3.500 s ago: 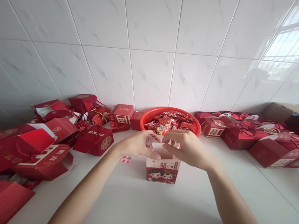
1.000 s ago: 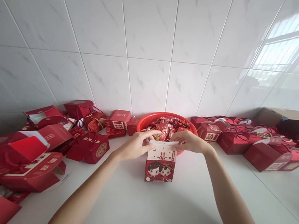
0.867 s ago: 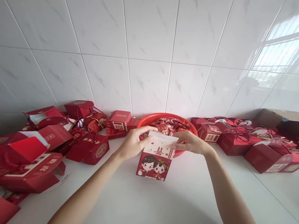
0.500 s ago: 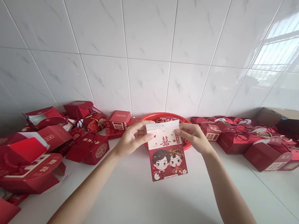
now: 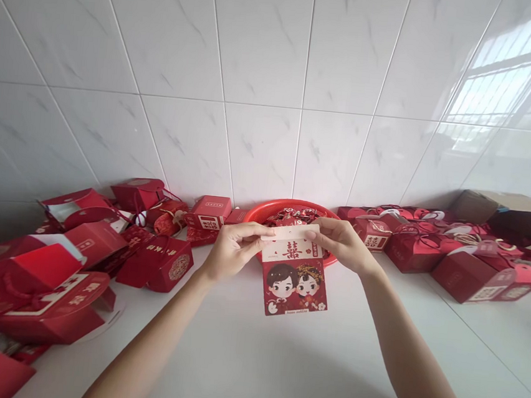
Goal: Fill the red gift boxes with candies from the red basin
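A flat red-and-cream paper gift box (image 5: 295, 283), printed with a cartoon wedding couple, hangs between my two hands above the white counter. Its cream top flap is bent over toward me. My left hand (image 5: 237, 249) pinches the flap's left end between thumb and fingers. At the other end, my right hand (image 5: 343, 247) grips the flap the same way, thumb on top. Just behind the box stands a red plastic basket (image 5: 257, 211) with small red-wrapped pieces (image 5: 292, 215) in it, partly hidden by the box and hands.
Several red gift boxes (image 5: 156, 263) crowd the counter (image 5: 230, 371) on the left, some with lids open. More red boxes with cord handles (image 5: 422, 252) line the right side, near a brown cardboard box (image 5: 508, 210). A tiled wall (image 5: 261, 148) rises behind.
The cream top flap, upright before, is now folded down toward me. The box has shifted slightly left and up, and both hands keep their hold on it.
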Motion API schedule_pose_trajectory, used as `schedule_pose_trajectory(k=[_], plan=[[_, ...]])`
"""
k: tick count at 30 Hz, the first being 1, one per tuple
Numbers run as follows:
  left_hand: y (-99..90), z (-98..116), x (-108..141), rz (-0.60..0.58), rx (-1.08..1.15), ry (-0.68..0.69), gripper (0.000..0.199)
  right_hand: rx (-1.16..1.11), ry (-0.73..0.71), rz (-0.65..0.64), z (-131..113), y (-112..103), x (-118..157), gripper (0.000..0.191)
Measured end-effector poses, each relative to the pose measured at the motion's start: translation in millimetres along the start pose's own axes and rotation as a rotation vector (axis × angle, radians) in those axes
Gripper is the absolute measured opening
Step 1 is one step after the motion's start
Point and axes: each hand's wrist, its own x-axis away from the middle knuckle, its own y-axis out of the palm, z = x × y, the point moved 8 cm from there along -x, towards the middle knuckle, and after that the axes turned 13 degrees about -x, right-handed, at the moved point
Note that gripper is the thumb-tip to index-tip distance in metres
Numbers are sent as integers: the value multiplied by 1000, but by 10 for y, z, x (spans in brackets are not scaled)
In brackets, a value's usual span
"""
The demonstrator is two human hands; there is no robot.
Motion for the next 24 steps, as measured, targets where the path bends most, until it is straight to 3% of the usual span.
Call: schedule_pose_trajectory(k=[4, 8, 14, 16, 19, 21, 24], plan=[[45, 90, 11, -92, 19, 44, 17, 8, -16, 24, -20, -20, 7, 40], [65, 72, 26, -76, 7, 3, 16, 66, -43, 21, -71, -16, 20, 41], [165, -131, 41, -70, 74, -105, 49, 248, -117, 74, -280, -169, 110, 43], [226, -206, 38, -95, 80, -103, 50, 259, -155, 190, -435, -382, 224, 41], [348, -388, 36, -138, 28, -131, 43, 207, -223, 485, -705, -861, 533, 38], [430, -492, 37, -163, -62, -117, 35, 187, -225, 681, -820, -1212, 835, 42], [505, -550, 35, -161, -207, -41, 23, 223, -211, 932, -894, -1738, 1505, 44]])
